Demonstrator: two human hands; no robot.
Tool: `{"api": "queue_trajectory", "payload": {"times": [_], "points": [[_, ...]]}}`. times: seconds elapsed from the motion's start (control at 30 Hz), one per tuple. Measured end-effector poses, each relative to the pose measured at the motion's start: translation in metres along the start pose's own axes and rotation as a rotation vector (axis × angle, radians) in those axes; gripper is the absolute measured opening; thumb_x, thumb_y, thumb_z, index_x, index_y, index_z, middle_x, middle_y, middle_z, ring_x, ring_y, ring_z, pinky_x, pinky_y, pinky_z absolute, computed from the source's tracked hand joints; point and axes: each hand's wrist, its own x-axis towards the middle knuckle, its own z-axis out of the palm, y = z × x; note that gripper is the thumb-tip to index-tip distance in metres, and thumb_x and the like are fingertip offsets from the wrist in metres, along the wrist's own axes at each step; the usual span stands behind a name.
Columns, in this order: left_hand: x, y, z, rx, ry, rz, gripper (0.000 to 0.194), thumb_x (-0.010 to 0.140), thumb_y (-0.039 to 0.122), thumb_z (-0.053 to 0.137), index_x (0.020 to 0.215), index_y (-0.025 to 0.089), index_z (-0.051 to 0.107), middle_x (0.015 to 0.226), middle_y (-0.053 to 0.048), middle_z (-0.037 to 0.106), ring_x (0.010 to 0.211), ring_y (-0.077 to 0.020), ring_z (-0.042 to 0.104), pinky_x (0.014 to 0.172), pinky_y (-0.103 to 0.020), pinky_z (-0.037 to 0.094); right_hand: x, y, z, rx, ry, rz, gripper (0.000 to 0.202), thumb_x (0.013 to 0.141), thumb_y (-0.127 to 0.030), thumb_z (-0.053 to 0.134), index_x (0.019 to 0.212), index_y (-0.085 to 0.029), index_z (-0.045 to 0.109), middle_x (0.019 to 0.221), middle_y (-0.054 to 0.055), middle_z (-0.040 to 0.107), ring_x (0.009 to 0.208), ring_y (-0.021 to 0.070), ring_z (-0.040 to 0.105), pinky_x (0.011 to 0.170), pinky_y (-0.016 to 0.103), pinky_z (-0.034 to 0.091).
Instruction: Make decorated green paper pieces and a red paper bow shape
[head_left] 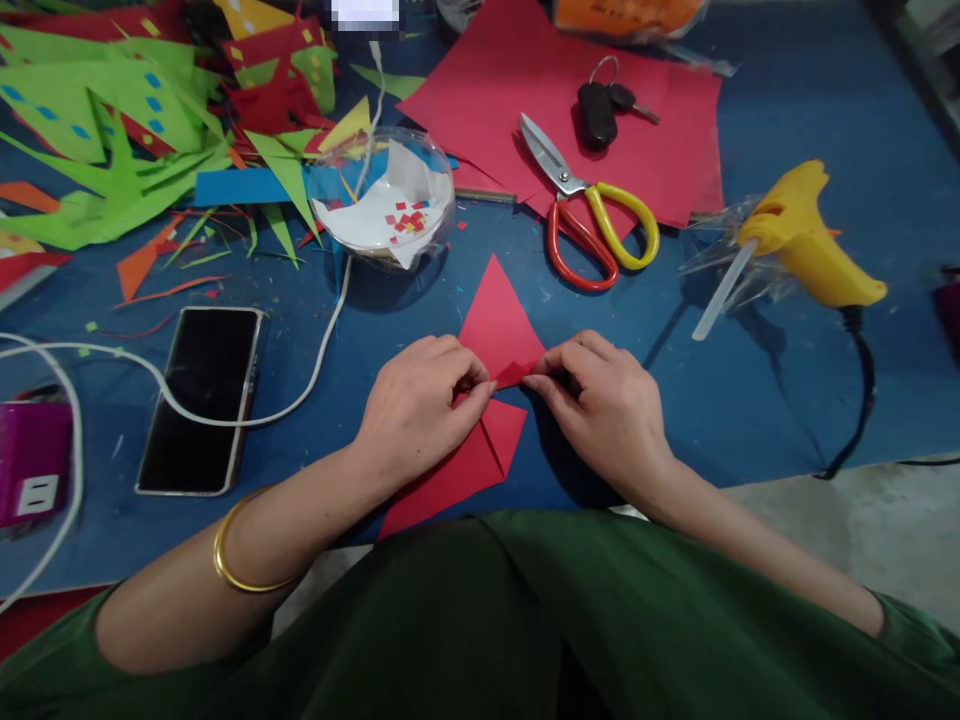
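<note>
A red paper triangle [498,318] points away from me on the blue table, with a folded strip along its near edge. My left hand [427,400] pinches that edge at its left end, thumb against fingers. At the right end, my right hand [600,405] grips the same edge between thumb and fingers. Another red paper piece [450,475], with a crease in it, lies under and below my left hand, close to the table's front edge. Scissors [571,190] with one red and one yellow handle lie open beyond my hands.
A phone [201,400] lies at left, crossed by a white cable [330,340]. A clear bowl [386,205] holds paper bits. Keys [598,112] rest on red sheets [480,100]. A yellow glue gun [814,240] lies right; green paper scraps [142,185] cover the back left.
</note>
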Motion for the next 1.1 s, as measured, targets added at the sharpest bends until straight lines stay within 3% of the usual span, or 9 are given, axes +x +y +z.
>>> {"api": "queue_trajectory", "payload": {"times": [0.5, 0.63, 0.77, 0.9, 1.0, 1.1], "points": [[-0.002, 0.000, 0.000, 0.051, 0.024, -0.004, 0.010, 0.085, 0.015, 0.061, 0.076, 0.018, 0.061, 0.072, -0.002, 0.061, 0.069, -0.0158, 0.055, 0.062, -0.030, 0.041, 0.003, -0.005, 0.002, -0.079, -0.030, 0.035, 0.012, 0.092, -0.028, 0.062, 0.083, -0.020, 0.061, 0.083, 0.004, 0.064, 0.073, 0.0195, 0.057, 0.066, 0.033, 0.032], [-0.005, 0.000, -0.002, 0.019, 0.044, -0.019, 0.004, 0.085, 0.014, 0.061, 0.085, 0.018, 0.063, 0.078, -0.002, 0.065, 0.072, -0.0159, 0.060, 0.065, -0.029, 0.046, 0.003, -0.003, 0.003, -0.081, -0.034, 0.034, 0.009, 0.092, -0.026, 0.062, 0.084, -0.020, 0.061, 0.084, 0.005, 0.066, 0.074, 0.0204, 0.058, 0.067, 0.033, 0.032], [-0.012, 0.005, -0.005, 0.097, 0.040, 0.095, 0.019, 0.094, 0.014, 0.054, 0.107, 0.016, 0.068, 0.099, -0.008, 0.072, 0.088, -0.0197, 0.067, 0.076, -0.032, 0.051, 0.003, -0.003, 0.003, -0.089, -0.043, 0.031, 0.009, 0.091, -0.026, 0.064, 0.086, -0.020, 0.062, 0.086, 0.006, 0.067, 0.076, 0.0216, 0.059, 0.067, 0.034, 0.033], [-0.019, 0.016, -0.006, 0.359, -0.098, 0.311, 0.031, 0.101, 0.022, 0.045, 0.120, 0.009, 0.067, 0.110, -0.015, 0.072, 0.095, -0.0268, 0.066, 0.080, -0.040, 0.052, 0.004, -0.004, 0.004, -0.096, -0.042, 0.038, 0.010, 0.090, -0.026, 0.065, 0.084, -0.019, 0.061, 0.086, 0.006, 0.067, 0.078, 0.0224, 0.060, 0.068, 0.034, 0.034], [-0.024, 0.023, -0.005, 0.471, -0.196, 0.345, 0.045, 0.103, 0.035, 0.043, 0.122, 0.001, 0.065, 0.112, -0.022, 0.070, 0.100, -0.0320, 0.064, 0.078, -0.043, 0.052, 0.004, -0.003, 0.005, -0.091, -0.035, 0.042, 0.010, 0.091, -0.025, 0.064, 0.083, -0.020, 0.061, 0.086, 0.007, 0.068, 0.079, 0.0231, 0.061, 0.068, 0.035, 0.035], [-0.029, 0.026, -0.002, 0.537, -0.202, 0.336, 0.053, 0.102, 0.042, 0.045, 0.126, -0.002, 0.063, 0.119, -0.023, 0.068, 0.103, -0.0343, 0.062, 0.078, -0.044, 0.051, 0.000, -0.001, 0.002, -0.048, 0.004, 0.025, 0.008, 0.092, -0.024, 0.062, 0.086, -0.019, 0.063, 0.088, 0.007, 0.069, 0.079, 0.0226, 0.062, 0.069, 0.035, 0.038]]}}
